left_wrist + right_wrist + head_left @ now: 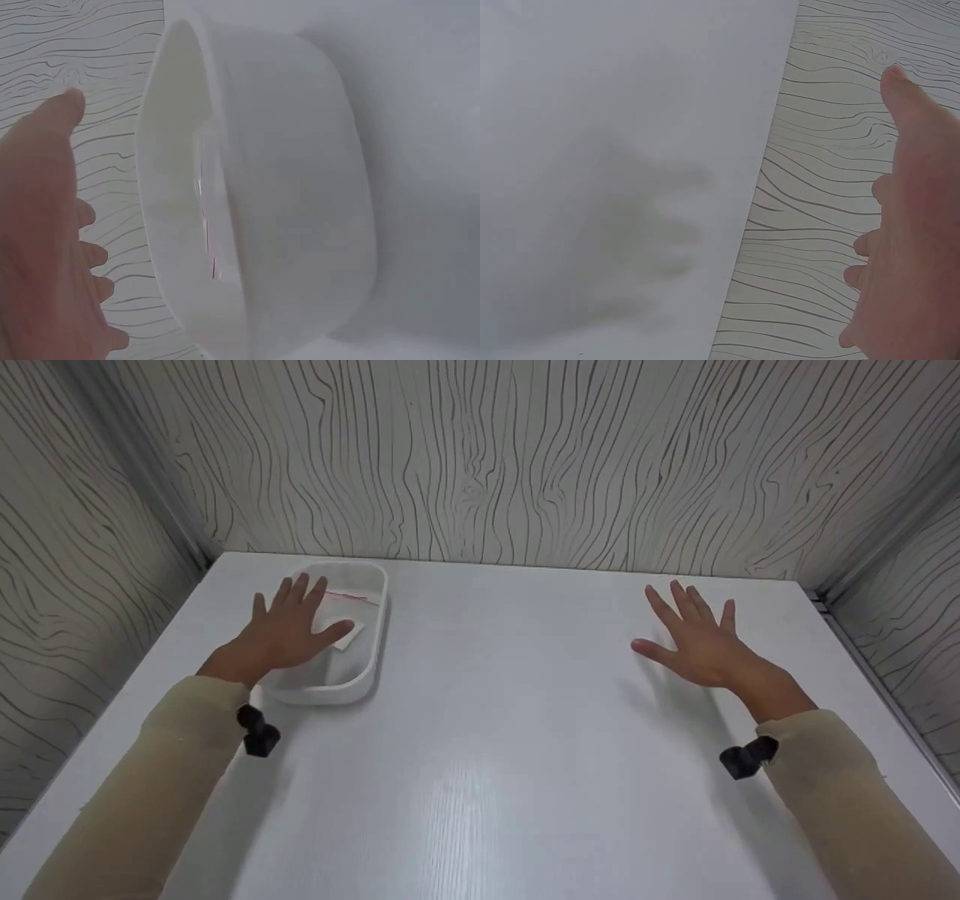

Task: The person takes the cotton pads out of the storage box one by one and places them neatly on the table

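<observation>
My left hand (281,634), fingers spread and straight, hovers over the left side of a white plastic tub (360,682) and holds nothing. Inside the tub lies a clear plastic bag (352,604) with a red line along it and a small white label-like patch (347,634); the hand hides part of the contents. From the side, the left wrist view shows the tub wall (300,187) with the hand above its rim. On the right, my right hand (701,649) is spread above the tabletop, holding nothing, its shadow falling below it.
A white table (495,720) spans the area under both arms. Behind it stands a wall panel (480,457) with a wood-grain line pattern, and similar panels rise at both sides. Small black devices (259,731) are worn at both wrists over beige sleeves.
</observation>
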`<state>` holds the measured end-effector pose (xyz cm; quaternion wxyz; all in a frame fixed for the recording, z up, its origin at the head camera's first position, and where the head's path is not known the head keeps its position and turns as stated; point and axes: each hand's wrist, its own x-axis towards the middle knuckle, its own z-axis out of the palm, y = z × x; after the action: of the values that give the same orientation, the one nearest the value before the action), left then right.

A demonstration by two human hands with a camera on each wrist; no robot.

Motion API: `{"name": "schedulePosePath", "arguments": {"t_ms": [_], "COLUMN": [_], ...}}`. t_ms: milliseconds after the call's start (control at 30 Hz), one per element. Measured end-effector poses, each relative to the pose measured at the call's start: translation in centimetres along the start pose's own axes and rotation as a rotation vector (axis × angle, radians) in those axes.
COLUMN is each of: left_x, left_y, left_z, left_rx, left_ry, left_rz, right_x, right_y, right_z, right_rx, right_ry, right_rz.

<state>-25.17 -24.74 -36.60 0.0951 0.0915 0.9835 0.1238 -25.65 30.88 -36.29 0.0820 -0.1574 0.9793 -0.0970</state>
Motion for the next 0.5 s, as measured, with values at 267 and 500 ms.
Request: {"name": "schedulePosePath", "arguments": {"t_ms": [267,500], "left_x": [-1.7,-2.7], "left_y": [-2.3,-3.1], "left_z": [1.7,2.9], "left_rx": [-0.036,-0.075], "left_ry": [0.006,0.021], "left_rz": [-0.023,-0.018], "right_x": [-1.1,-1.8], "right_y": [-0.2,-0.6], "right_z": [0.7,1.1], "right_rx": [-0.017,-0.018], "right_ry": [0.025,0.042], "right_rz": [-0.043,-0.077]}}
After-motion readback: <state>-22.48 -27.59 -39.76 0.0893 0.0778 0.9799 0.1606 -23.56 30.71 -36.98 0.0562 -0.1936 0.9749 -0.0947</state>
